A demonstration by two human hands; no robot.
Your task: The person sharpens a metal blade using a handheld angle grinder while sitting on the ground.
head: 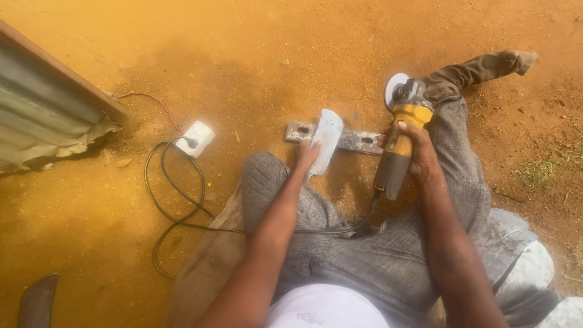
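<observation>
Left hand [308, 152] reaching forward, fingers curled, right hand [413, 149] in closed grip

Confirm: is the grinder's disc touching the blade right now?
No, the right hand holds the angle grinder with its disc off to the side, apart from the blade.

far ground: bare orange dirt [261, 42] beyond the flat steel bar [358, 141], open to a reach.
between the hands: narrow gap over the bar, bounded left by the metal blade [327, 136] and right by the angle grinder [402, 143], its disc [393, 88] lifted.
left: black cable [170, 200] loops to a white socket box [195, 138]; corrugated sheet [42, 115] blocks the far-left edge.
right: outstretched leg [461, 103] closes that side.
near: lap and knees fill the space.
</observation>
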